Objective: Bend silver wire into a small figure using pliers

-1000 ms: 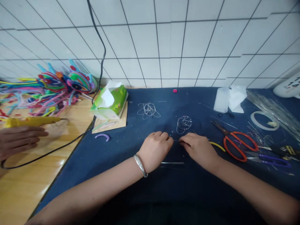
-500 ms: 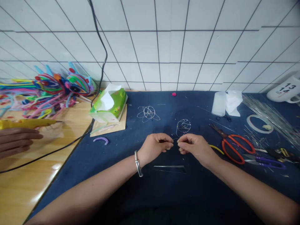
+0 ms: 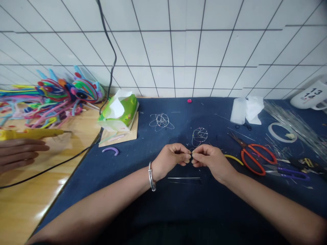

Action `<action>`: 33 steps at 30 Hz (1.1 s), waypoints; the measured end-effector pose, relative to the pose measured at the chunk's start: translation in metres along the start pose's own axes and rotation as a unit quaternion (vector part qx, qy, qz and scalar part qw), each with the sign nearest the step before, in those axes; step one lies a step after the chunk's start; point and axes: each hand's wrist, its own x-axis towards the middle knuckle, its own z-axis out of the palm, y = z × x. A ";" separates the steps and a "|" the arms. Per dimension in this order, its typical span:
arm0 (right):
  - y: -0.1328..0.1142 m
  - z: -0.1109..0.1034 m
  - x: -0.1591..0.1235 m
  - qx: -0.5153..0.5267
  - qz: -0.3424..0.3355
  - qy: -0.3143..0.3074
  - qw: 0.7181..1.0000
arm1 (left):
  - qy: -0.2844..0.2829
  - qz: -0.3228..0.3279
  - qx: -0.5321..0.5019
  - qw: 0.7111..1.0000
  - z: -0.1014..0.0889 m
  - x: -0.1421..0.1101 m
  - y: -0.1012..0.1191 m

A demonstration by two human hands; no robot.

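My left hand (image 3: 170,159) and my right hand (image 3: 209,160) meet fingertip to fingertip over the blue cloth (image 3: 133,170), each closed in a pinch on something too thin to make out. A silver bangle (image 3: 151,171) rings my left wrist. Just beyond the fingertips lies a small coiled wire piece with coloured beads (image 3: 199,135). A second wire tangle (image 3: 160,121) lies farther back left. Thin straight wires (image 3: 184,178) lie on the cloth just below my hands.
Red-handled scissors (image 3: 252,154), purple-handled scissors (image 3: 288,172), a yellow strip (image 3: 233,158) and a bundle of thin wires (image 3: 293,122) lie to the right. A green tissue pack (image 3: 120,112) sits left. Another person's hand (image 3: 20,153) rests by a yellow glue gun (image 3: 28,133) near coloured pipe cleaners (image 3: 51,98).
Both my hands have lifted off the cloth, turned their palms inward and brought their pinched fingertips together. The other person's hand has stayed almost still.
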 end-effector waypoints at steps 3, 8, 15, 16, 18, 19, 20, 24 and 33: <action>0.001 0.001 -0.001 0.003 -0.004 0.006 1.000 | -0.004 0.002 0.002 1.000 0.000 0.000 -0.001; 0.002 0.004 -0.001 -0.001 -0.012 0.013 1.000 | -0.001 0.013 0.013 1.000 0.001 0.000 -0.003; 0.006 0.007 -0.002 -0.006 -0.019 0.027 0.999 | 0.014 0.020 0.039 0.999 0.003 -0.001 -0.004; 0.006 0.007 -0.002 -0.008 -0.023 0.029 0.999 | 0.018 0.022 0.047 0.999 0.003 -0.002 -0.004; 0.007 0.008 -0.003 -0.012 -0.026 0.030 0.999 | 0.023 0.028 0.062 0.997 0.004 -0.002 -0.004; 0.007 0.008 -0.003 -0.015 -0.026 0.028 0.999 | 0.025 0.029 0.068 0.997 0.005 -0.003 -0.004; 0.006 0.008 -0.004 -0.021 -0.025 0.025 0.999 | 0.025 0.030 0.073 0.997 0.004 -0.003 -0.004; -0.003 0.001 -0.007 -0.114 -0.009 -0.022 0.993 | -0.011 0.012 0.111 0.994 -0.004 -0.005 -0.001; -0.018 -0.008 -0.021 -0.528 -0.099 -0.164 0.827 | -0.091 0.077 0.397 0.910 -0.029 -0.008 0.019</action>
